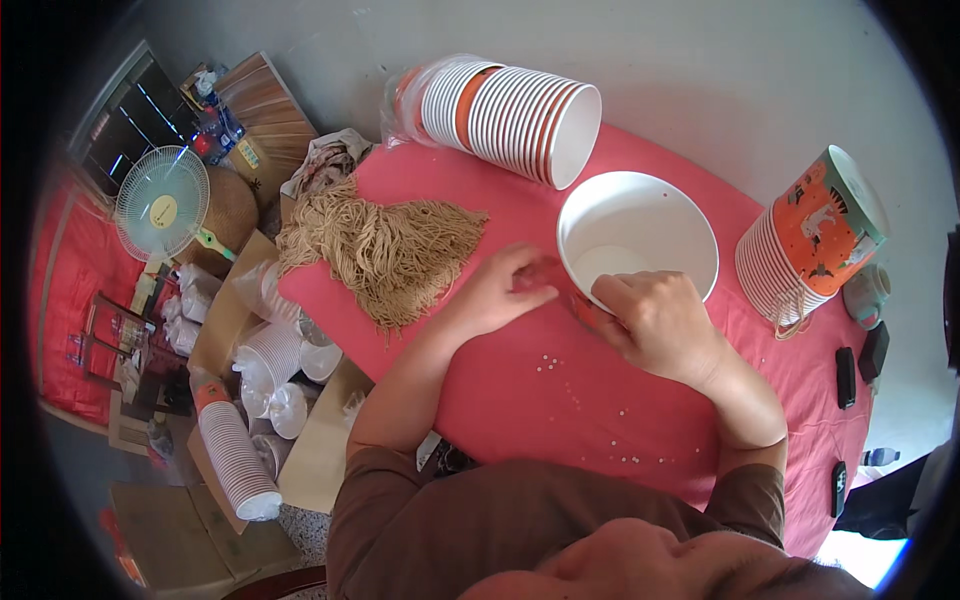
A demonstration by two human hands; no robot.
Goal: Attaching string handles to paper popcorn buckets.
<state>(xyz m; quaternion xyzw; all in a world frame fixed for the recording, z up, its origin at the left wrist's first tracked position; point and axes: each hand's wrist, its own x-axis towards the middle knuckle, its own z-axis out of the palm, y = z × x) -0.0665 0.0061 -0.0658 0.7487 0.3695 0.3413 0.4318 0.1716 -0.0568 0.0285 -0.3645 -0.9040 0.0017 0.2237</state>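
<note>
A large paper bucket (640, 225) with a white inside stands in front of me, its mouth tilted toward me. My right hand (660, 325) is closed at its near rim, fingers bent over the edge and thumb low on the outside. At the bucket's left side my left hand (512, 290) is held with fingers curved and apart, nothing visible in them; its fingertips are slightly blurred. Left of that hand lies a heap of tan cords (385, 245). Small white round bits (547, 364) are scattered on the pink tablecloth (520, 420) near me.
A plastic-wrapped stack of paper buckets (510, 115) lies along the back. At right stands an upside-down orange stack (805, 235) with a cord loop (793, 315) hanging on it. Black objects (846, 378) lie by the right edge. Cartons (325, 435) and a fan (163, 205) stand left.
</note>
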